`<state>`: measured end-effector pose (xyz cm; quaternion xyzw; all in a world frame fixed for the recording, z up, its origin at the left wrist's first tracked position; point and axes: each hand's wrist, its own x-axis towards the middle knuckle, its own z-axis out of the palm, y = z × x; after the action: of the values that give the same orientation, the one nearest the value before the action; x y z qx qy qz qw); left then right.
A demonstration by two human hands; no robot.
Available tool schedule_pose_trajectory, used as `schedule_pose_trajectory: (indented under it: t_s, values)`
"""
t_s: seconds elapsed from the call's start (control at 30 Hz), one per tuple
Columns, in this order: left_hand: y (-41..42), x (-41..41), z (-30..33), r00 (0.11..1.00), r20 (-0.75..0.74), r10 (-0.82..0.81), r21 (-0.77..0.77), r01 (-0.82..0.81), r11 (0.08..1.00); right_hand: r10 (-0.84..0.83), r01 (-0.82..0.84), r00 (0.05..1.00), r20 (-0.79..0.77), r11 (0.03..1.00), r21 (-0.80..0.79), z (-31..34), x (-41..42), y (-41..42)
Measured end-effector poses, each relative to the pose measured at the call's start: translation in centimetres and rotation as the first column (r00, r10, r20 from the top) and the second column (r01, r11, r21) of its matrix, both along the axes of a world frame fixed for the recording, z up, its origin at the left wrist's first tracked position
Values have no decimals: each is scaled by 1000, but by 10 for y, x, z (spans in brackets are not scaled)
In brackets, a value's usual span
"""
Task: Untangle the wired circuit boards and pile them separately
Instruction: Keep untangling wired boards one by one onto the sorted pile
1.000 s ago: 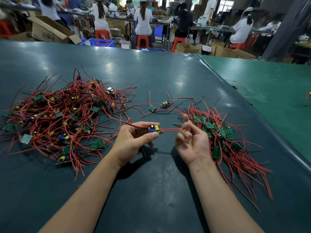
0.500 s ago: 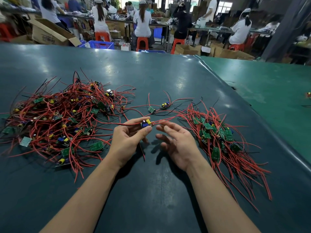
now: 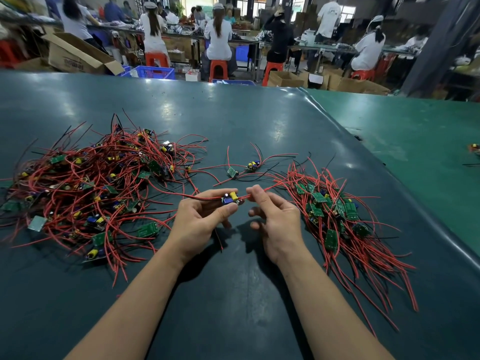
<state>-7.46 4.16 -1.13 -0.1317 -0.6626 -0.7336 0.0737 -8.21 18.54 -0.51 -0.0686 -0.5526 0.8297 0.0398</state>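
A small circuit board (image 3: 230,198) with a yellow and a blue component is held above the desk, its red wires running off to either side. To the left lies a big tangled heap (image 3: 88,185) of green boards and red wires; to the right, a neater pile (image 3: 335,216) with wires fanned one way. Two loose boards (image 3: 242,169) lie between, farther back.

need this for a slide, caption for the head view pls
Left hand holds a wired circuit board while right hand pinches its red wire, between tangled heap and sorted pile.
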Motion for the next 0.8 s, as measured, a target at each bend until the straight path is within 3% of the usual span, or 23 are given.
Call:
schedule_pose_trajectory:
  t_s: [0.2, 0.33, 0.43, 0.53, 0.6, 0.67, 0.73, 0.8]
  values:
    - [-4, -3, -3, 1000, 20, 17, 7, -17, 1000, -223, 224, 974, 27, 961, -164, 2, -9, 18]
    - [-4, -3, -5, 1000, 9, 22, 0, -22, 1000, -330, 325, 944, 3, 930, -173, 1, -12, 18]
    - [-4, -4, -5, 995, 35, 89, 90, -92, 992, -387, 385, 921, 40, 891, -241, 3, -13, 26]
    - [-3, -6, -2, 990, 104, 100, 197, -119, 973, -213, 221, 975, 62, 958, -185, 2, -7, 24]
    - [-4, -7, -2, 990, 109, 91, 212, -112, 971, 34, -34, 999, 14, 999, 27, -1, 1, 14]
    - [-4, -6, -4, 994, 91, 53, 203, -70, 977, 237, -204, 968, -83, 935, 289, -4, 7, 4]
    - [-2, -4, -5, 997, 70, -15, 142, 5, 990, 323, -239, 929, -178, 894, 379, -10, 9, 0]
    - [1, -1, -5, 997, 50, -55, 24, 54, 998, 299, -172, 917, -265, 893, 415, -14, 10, -2]
